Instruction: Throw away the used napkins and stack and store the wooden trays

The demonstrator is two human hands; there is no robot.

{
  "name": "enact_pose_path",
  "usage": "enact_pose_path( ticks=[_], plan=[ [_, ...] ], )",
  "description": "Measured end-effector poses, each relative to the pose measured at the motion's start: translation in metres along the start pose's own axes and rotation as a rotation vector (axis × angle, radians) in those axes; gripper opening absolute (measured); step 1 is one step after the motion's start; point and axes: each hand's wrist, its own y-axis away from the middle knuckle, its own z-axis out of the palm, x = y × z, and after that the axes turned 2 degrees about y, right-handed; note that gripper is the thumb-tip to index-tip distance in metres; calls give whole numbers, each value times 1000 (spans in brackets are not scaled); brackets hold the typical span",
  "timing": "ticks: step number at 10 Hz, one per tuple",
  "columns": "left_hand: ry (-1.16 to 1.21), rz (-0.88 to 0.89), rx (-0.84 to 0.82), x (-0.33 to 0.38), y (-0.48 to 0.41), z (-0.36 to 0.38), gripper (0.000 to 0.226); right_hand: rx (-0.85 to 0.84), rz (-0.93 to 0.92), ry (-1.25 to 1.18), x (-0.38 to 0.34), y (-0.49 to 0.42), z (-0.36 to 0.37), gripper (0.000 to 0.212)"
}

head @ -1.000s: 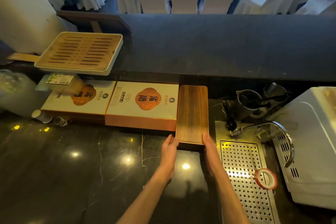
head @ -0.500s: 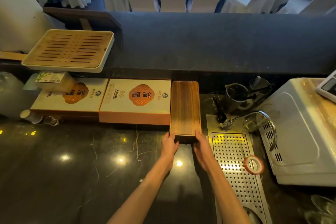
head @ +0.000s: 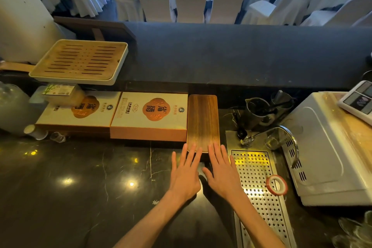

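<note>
Near counter [head: 80, 187]: dim, with small bright spots of lamp glare.
Drain grate [head: 259, 177]: yellow shine.
Far room: bright, bluish, washed out.
Edges: bent and curved.
Far-right corner: blurry.
Under hands: soft dark shadow.

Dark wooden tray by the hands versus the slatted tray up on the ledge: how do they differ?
The dark wooden tray is narrow, plain-topped and dark brown; the slatted tray is wider, pale, cut with slots and set in a white frame. The dark one lies on the lower counter beside an orange box; the slatted one sits higher, overhanging the ledge. Both have wooden tops and lie flat.
</note>
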Motion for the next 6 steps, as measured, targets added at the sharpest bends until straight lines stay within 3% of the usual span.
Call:
enact_pose_path(
  ticks=[3,5,6],
  plan=[
    [141,-26,-75,7,-4,-18,85,-17,13,-84,-5,-3,-11,78],
    [167,-86,14,9,2,-26,81,122,-5,-81,-2,4,-21,64],
    [191,-95,-23,3,10,-29,84,91,-11,-51,1,15,-16,68]
  ],
)
